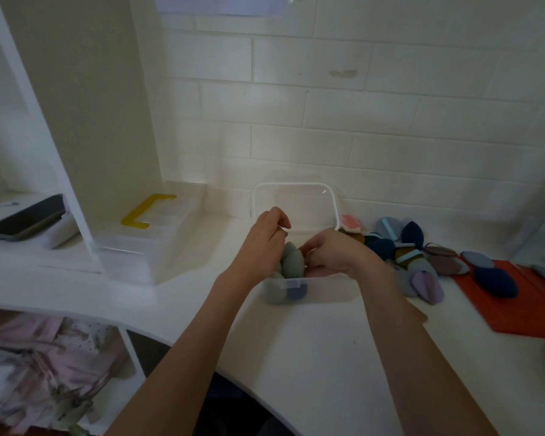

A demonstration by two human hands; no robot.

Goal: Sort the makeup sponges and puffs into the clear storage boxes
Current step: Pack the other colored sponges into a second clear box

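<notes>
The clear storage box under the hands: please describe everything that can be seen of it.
The clear storage box is a see-through plastic container with rounded corners, standing open on the white counter. Its white-rimmed lid stands up behind it, by the tiled wall. Grey-green sponges stand inside at the left end, and something blue shows through the front wall. The left hand and right hand work over it.

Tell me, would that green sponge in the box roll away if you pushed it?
Probably not far. The green sponge is egg-shaped, so it might wobble, but the box walls and neighbouring sponges hem it in. It looks soft and light, likely squishing under the hands rather than sliding.
</notes>
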